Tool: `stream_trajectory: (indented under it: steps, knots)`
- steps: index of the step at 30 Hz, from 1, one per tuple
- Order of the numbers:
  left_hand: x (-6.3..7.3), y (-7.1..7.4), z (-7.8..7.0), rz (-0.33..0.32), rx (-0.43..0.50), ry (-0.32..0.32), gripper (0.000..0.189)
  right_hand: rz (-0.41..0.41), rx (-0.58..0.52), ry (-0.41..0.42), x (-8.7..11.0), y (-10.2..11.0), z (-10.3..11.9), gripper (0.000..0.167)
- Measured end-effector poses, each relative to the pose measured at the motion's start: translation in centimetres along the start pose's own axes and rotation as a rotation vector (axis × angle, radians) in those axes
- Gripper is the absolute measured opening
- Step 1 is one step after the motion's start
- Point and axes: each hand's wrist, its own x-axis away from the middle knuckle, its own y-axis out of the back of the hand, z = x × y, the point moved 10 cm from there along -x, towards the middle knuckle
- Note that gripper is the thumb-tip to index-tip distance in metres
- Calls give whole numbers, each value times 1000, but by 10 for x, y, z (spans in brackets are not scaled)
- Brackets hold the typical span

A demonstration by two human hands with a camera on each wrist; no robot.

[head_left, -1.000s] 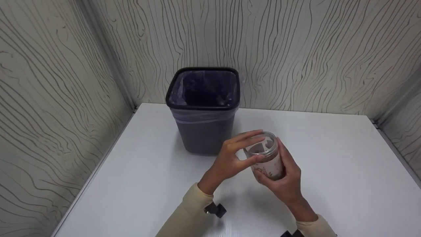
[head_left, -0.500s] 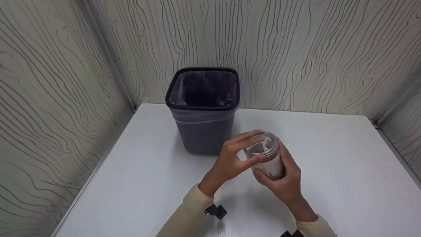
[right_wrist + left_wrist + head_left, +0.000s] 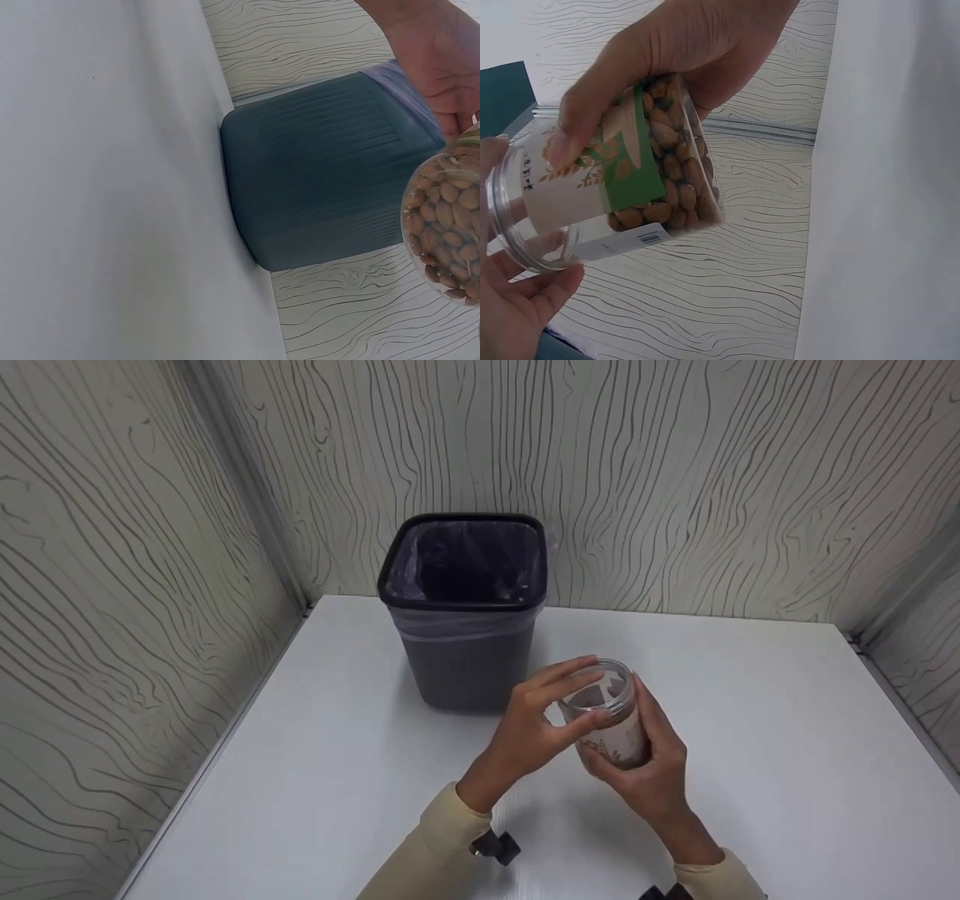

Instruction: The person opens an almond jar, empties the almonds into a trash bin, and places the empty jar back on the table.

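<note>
A clear plastic jar (image 3: 621, 741) with a white and green printed label is held tilted above the table. Almonds (image 3: 676, 176) fill its bottom end in the left wrist view. The right hand (image 3: 658, 774) grips the jar's body, its thumb across the label in the left wrist view. At the jar's ringed clear rim (image 3: 619, 706), the left hand (image 3: 534, 727) holds on with thumb and fingers spread around it. Whether a clear lid sits there I cannot tell. From the right wrist, the jar's round base (image 3: 448, 229) shows almonds through it; the right hand is mostly out of that view.
A dark grey bin (image 3: 469, 660) with a black rim and thin plastic liner stands on the white table (image 3: 315, 780), left of and behind the hands. Wood-grain patterned panels (image 3: 645, 487) close off the back and sides.
The left hand and forearm have shifted very slightly to the right around the rim. The jar, the right hand and the bin look nearly the same.
</note>
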Motion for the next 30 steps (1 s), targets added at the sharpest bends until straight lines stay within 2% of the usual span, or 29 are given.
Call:
stream_trajectory:
  steps: [4, 17, 30]
  knots:
    - [1, -1, -1, -15, -3, 31, 42, -3, 0, -1, 1, 0, -1, 96]
    - [5, 1, -8, -77, -147, 65, 42, -9, 24, 19, 1, -1, 1, 95]
    - [7, 1, -9, -93, -225, 92, 42, -6, 38, 24, 3, -2, -1, 95]
